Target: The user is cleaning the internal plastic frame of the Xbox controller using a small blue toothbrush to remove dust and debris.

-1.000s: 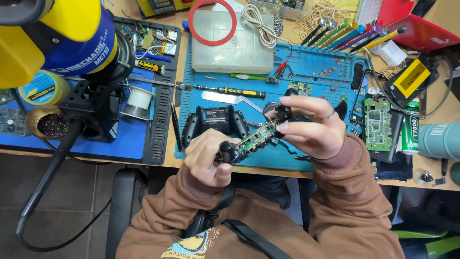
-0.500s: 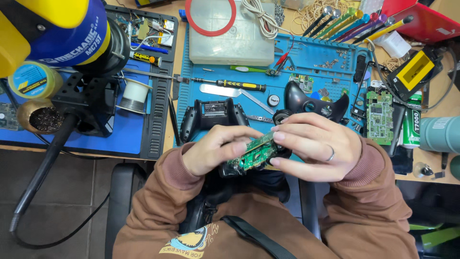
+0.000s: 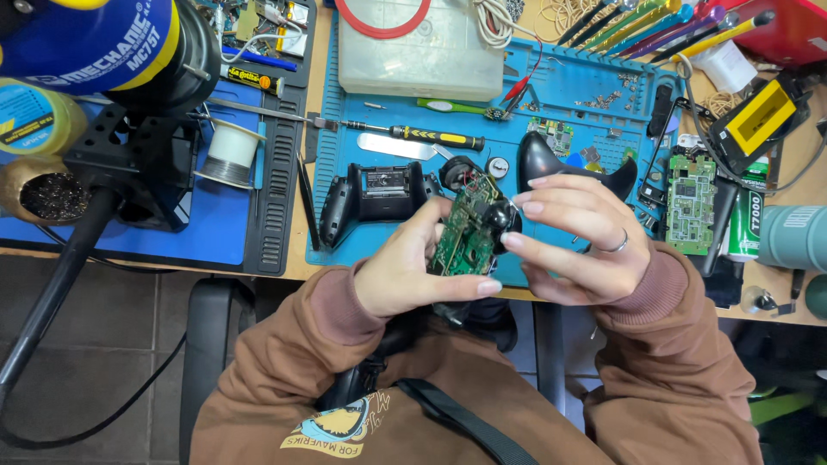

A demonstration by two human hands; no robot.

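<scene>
Both hands hold a green game-controller circuit board [image 3: 463, 231] above the near edge of the blue work mat [image 3: 340, 164]. My left hand [image 3: 405, 267] grips the board from below and the left, thumb along its lower edge. My right hand [image 3: 577, 237], with a ring on one finger, pinches the board's right side, where a black thumbstick part sits. A black controller shell half [image 3: 372, 194] lies on the mat just left of the board. Another black shell piece [image 3: 551, 168] lies behind my right hand.
A yellow-handled screwdriver [image 3: 422, 135] and a metal spatula [image 3: 398, 150] lie on the mat. A clear plastic box [image 3: 418, 56] stands at the back. A spool of solder [image 3: 231, 153], a brass-wool tip cleaner [image 3: 47, 194] and a green circuit board [image 3: 691, 205] sit to the sides.
The hands drew the circuit board nearer to my body and turned it more upright. My right hand shifted from above the board to its right side.
</scene>
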